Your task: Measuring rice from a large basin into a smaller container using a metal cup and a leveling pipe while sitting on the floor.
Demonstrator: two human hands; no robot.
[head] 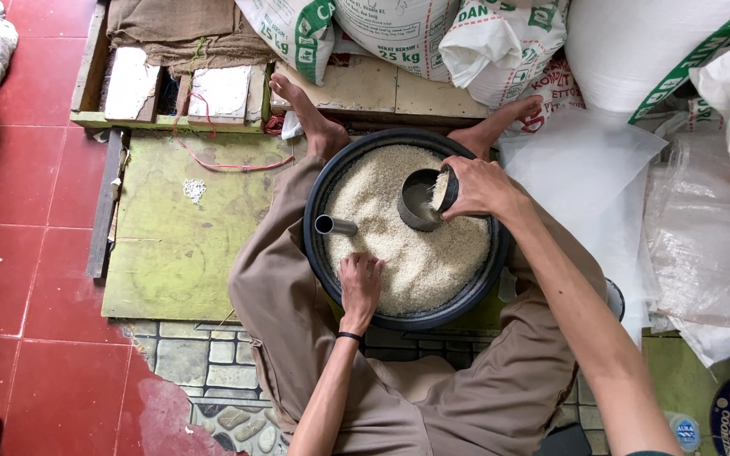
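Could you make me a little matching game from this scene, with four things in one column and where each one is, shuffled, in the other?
Things:
1. metal scoop
2. small metal cup
3. left hand
4. spilled grains

Places:
A. lying on the green board, outside the basin
B. pressed flat on the rice near the basin's near rim
C. gripped by the right hand, tilted, some rice inside
D. lying on its side in the rice, by the basin's left rim

Pairs: 1-C, 2-D, 3-B, 4-A. The black basin sits between the person's knees.
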